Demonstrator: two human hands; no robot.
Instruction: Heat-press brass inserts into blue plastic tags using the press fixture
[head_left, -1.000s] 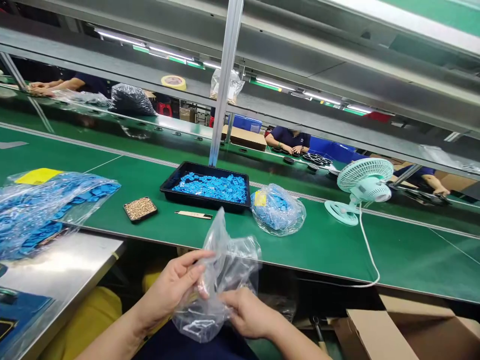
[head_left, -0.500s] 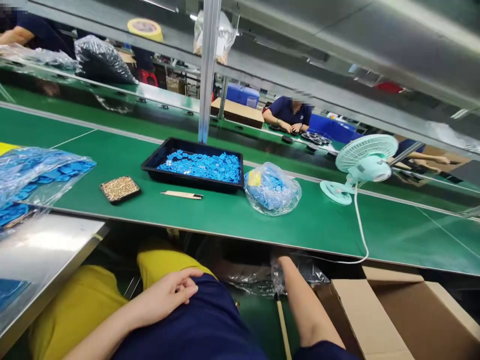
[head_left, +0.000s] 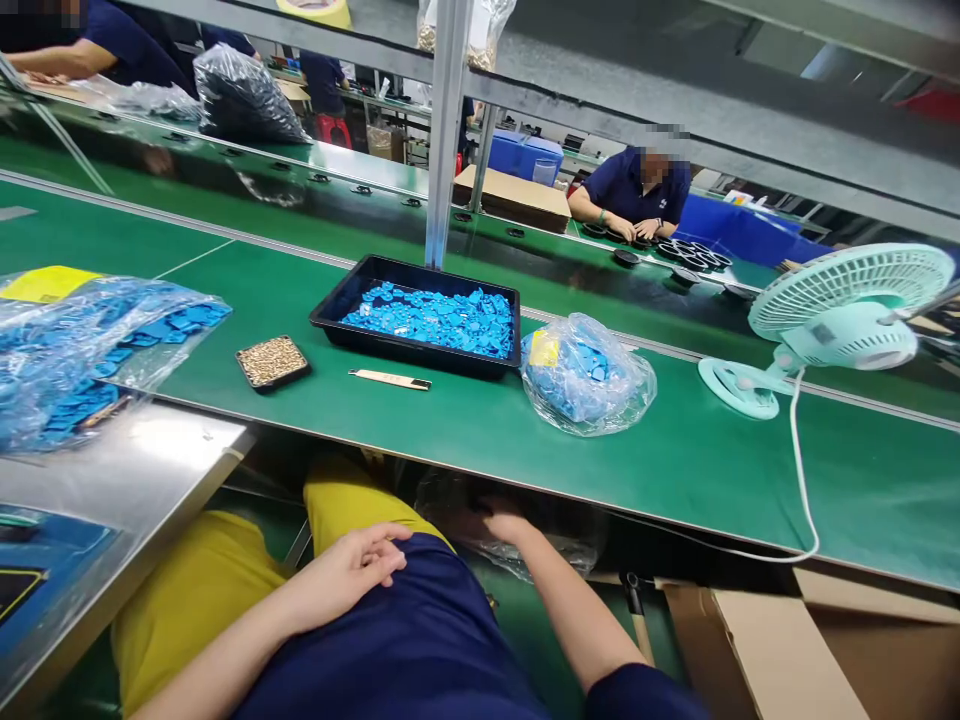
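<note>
My left hand (head_left: pixel 364 565) rests on my lap against the dark blue shirt, its fingers loosely bent and holding nothing. Under the bench edge, my right hand (head_left: pixel 504 522) reaches into shadow at a clear plastic bag (head_left: pixel 517 560); its fingers are too dark to make out. On the green bench above are a black tray (head_left: pixel 420 350) of small blue parts (head_left: pixel 442 320) and a tied clear bag of blue parts (head_left: pixel 589 375). A small black dish (head_left: pixel 274 378) of brass-coloured pieces and a flat beige-handled tool (head_left: pixel 390 379) lie in front of the tray.
A big clear bag of blue pieces (head_left: pixel 112 340) lies at left by a metal surface (head_left: pixel 180 440). A mint fan (head_left: pixel 847 310) trails a white cord at right. A cardboard box (head_left: pixel 787 650) stands below, beside a wooden handle (head_left: pixel 641 635). Co-workers sit across the bench.
My view has shifted, moving the bench items rightward in the picture. My right hand has moved left and deeper under the bench, and the clear plastic has shifted left with it. My left hand stays on my lap.
</note>
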